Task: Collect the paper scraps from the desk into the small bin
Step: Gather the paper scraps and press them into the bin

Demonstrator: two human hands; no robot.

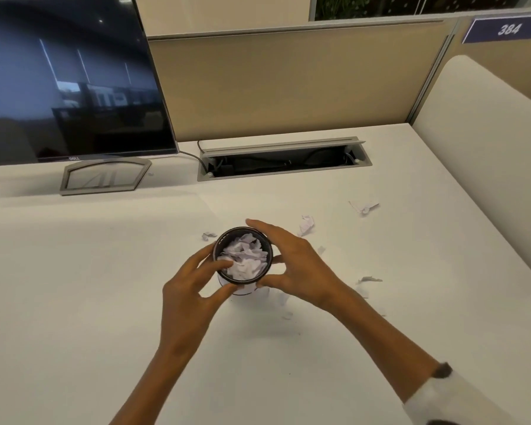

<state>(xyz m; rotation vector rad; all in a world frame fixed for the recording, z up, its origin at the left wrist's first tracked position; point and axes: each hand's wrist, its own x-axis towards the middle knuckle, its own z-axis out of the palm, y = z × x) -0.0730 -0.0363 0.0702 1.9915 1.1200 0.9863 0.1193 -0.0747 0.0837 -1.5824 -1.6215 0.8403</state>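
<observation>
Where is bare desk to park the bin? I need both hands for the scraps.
Bare: the desk left of the small bin, below the monitor stand. Crowded: paper scraps lie right of the bin, around the right hand.

The small bin (243,259) is set on the desk (74,286), held between the left hand (190,286) and the right hand (295,265). Paper scraps (244,260) are piled in it. More scraps (306,224) are scattered to its right. Behind, a monitor (68,78) is placed at left and a cable tray (284,159) at centre.
</observation>
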